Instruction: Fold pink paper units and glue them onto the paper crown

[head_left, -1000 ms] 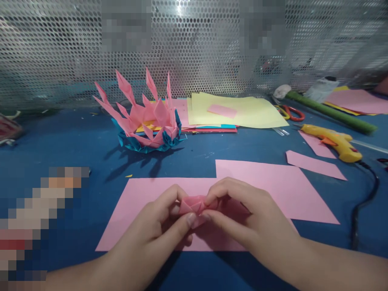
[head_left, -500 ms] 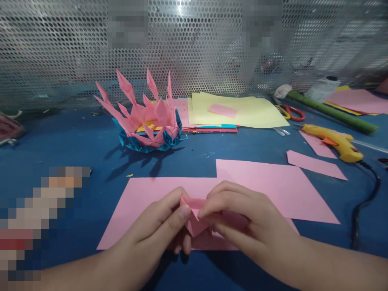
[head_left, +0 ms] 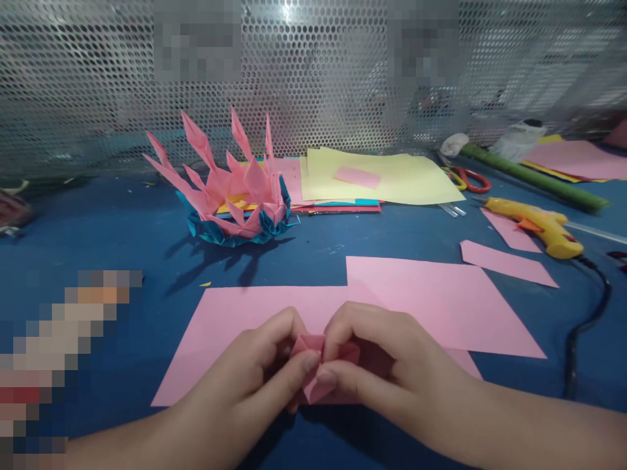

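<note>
A small folded piece of pink paper [head_left: 319, 390] is held between both hands, just above the front edge of the pink sheets. My left hand [head_left: 264, 365] pinches its left side, thumb on the near face and forefinger curled behind. On the other side my right hand [head_left: 382, 356] grips it between a bent forefinger and the thumb, and both thumb tips almost meet. Part of the folds is hidden by the fingers. Beneath the hands lie large pink paper sheets [head_left: 421, 294], one overlapping the other.
A pink and blue folded-paper flower [head_left: 235, 215] stands at back left. Behind it lie stacked coloured papers with a yellow sheet [head_left: 406, 179] on top. To the right are scissors [head_left: 473, 180], a yellow glue gun [head_left: 543, 225] with its cord, pink strips [head_left: 509, 261] and a green stem [head_left: 539, 176].
My right forefinger and thumb have moved left and down onto the middle of the folded paper. The piece has sunk slightly, and its upper folds look more closed in.
</note>
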Demonstrator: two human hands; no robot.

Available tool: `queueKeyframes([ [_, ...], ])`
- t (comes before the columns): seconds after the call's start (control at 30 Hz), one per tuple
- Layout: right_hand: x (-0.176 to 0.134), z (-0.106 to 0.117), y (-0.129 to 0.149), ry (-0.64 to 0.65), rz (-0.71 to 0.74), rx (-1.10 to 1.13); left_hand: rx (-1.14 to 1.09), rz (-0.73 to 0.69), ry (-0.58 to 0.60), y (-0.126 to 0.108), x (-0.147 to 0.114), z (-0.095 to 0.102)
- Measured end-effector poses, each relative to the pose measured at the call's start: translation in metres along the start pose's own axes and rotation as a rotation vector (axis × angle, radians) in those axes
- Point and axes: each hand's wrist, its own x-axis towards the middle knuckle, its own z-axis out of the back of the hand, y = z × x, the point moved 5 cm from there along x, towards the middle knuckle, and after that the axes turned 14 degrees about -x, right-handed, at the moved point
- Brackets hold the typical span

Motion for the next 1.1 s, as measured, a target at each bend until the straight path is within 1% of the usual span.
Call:
queueKeyframes([
  [0.1, 0.000, -0.003, -0.001, -0.011, -0.039, 0.130, -0.020, 0.008, 0.002, -0.002, 0.001, -0.002],
  [0.2, 0.001, 0.000, 0.004, -0.056, -0.007, 0.121, -0.031, 0.028, -0.004, 0.000, 0.002, -0.003],
  [0.33, 0.000, 0.001, 0.009, -0.026, 0.043, 0.190, -0.057, 0.023, 0.015, 0.001, 0.002, -0.003],
  [0.43, -0.001, 0.001, 0.009, -0.016, 0.043, 0.231, -0.024, 0.006, 0.017, 0.000, 0.002, -0.002],
  [0.53, 0.001, 0.002, 0.007, -0.035, 0.018, 0.233, -0.014, -0.006, -0.002, -0.002, 0.002, -0.002],
  [0.7, 0.004, 0.005, 0.004, -0.086, -0.036, 0.194, -0.058, 0.006, -0.053, -0.003, 0.001, 0.001],
  [0.87, 0.002, 0.004, 0.001, -0.054, -0.091, 0.181, -0.052, -0.026, -0.096, -0.002, 0.002, 0.003],
  [0.97, 0.003, 0.005, -0.001, -0.069, -0.130, 0.135, -0.049, -0.014, -0.110, 0.001, 0.002, 0.005],
  [1.03, 0.004, 0.005, -0.002, -0.083, -0.135, 0.123, -0.056, -0.002, -0.110, 0.003, 0.002, 0.006],
  [1.1, 0.005, 0.005, -0.002, -0.109, -0.108, 0.140, -0.069, 0.005, -0.114, 0.004, 0.001, 0.007],
])
